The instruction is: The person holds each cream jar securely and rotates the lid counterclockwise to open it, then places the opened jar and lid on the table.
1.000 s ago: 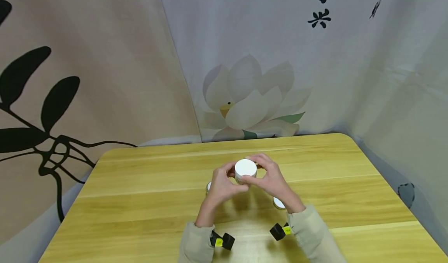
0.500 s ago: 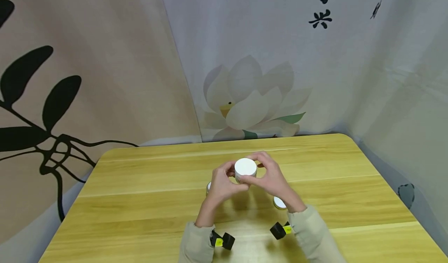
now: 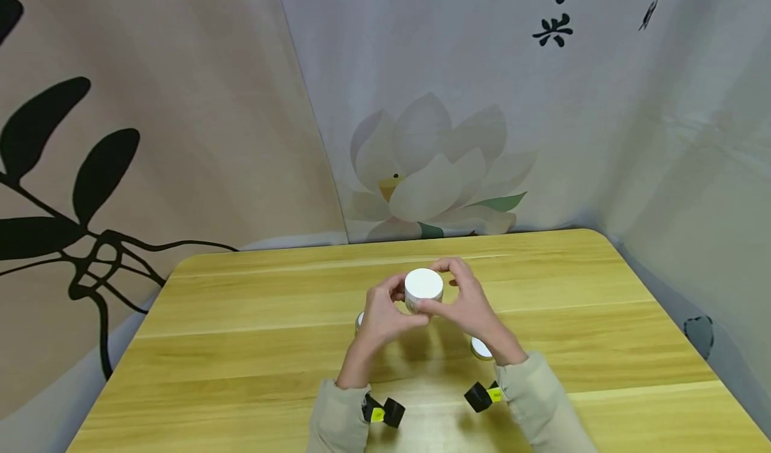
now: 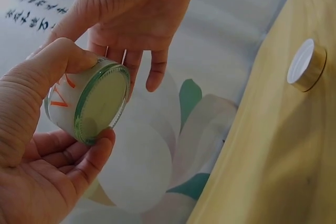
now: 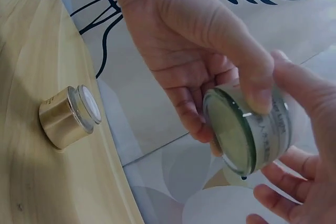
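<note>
A squat jar (image 3: 414,303) with a white lid (image 3: 423,281) is held up above the table. Its greenish glass base (image 4: 105,100) and white label with orange letters show in the left wrist view. The left hand (image 3: 383,314) grips the jar body between thumb and fingers. At the lid is the right hand (image 3: 472,304), thumb against its near side. The right fingers are loosely curved around the far side, with a small gap visible. In the right wrist view, the right hand (image 5: 307,182) partly leaves the frame, and its exact lid contact is unclear.
A gold jar (image 5: 64,120) with a pale top stands left on the wooden table (image 3: 241,373). A gold-rimmed cap (image 4: 308,65), white inside, lies to the right, partly behind the right wrist. A printed curtain (image 3: 241,105) hangs behind the table.
The right hand's fingers have lifted and spread slightly away from the lid. The jar has risen a little, while the left hand keeps its grip.
</note>
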`<state>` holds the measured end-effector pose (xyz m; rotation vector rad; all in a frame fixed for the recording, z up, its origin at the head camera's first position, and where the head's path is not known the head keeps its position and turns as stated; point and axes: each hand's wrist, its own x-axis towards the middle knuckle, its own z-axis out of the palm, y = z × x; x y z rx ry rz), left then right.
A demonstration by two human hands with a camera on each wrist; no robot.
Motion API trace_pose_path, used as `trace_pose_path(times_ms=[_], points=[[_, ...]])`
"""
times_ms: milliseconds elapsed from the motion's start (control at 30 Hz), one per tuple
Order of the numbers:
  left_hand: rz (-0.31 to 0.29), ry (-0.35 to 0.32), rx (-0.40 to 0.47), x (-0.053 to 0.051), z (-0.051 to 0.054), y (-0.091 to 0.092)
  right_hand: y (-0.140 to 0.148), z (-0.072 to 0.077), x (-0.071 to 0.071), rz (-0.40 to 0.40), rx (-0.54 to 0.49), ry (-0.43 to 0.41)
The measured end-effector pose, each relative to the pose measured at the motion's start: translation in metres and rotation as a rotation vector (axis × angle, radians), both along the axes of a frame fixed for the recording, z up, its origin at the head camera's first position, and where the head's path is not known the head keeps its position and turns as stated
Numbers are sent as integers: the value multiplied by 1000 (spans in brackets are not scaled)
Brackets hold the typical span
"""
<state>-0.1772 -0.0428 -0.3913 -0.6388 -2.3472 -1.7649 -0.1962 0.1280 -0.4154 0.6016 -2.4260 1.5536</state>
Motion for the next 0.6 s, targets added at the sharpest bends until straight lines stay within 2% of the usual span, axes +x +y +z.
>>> trace_pose_path(times_ms=[133,367,467,600], points=[[8,-23,-2,1,0,-1,1,0,-1,8,3,13],[5,-40,-13,0,-3,-1,7,1,1,125,18,40],[7,-35,-9,0,-2,0,6,1,0,111,11,26],[11,-24,1,0,0,1,3,1,1,27,-3,-13]])
